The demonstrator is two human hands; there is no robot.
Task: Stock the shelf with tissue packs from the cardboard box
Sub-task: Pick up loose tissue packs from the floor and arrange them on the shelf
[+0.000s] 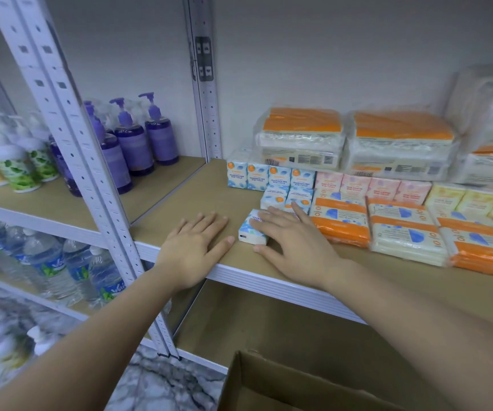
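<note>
- Far left, on a neighbouring shelf bay, stand pump bottles (147,134) of purple liquid, with water bottles (61,268) on the level below; neither belongs to this job.
- The left hand (193,247) lies flat on the shelf (180,200) board, fingers spread and holding nothing. It looks placed there to steady the person, or to mark the gap that waits to be filled.
- Just to its right lies a small blue tissue pack (249,231) on its side near the front edge. The right hand (289,238) rests on top of it, fingers straight and laid over it rather than curled round, probably to slide it back into line.
- Behind it, more blue mini packs (266,176) stand upright in a row, so this one likely goes beside or in front of them.
- Further right, pink packs (369,188), yellow packs (470,200) and orange-wrapped bundles (402,232) sit sorted by colour.
- At the bottom edge, the cardboard box (269,387) stands open below the shelf; what it holds cannot be seen.
</note>
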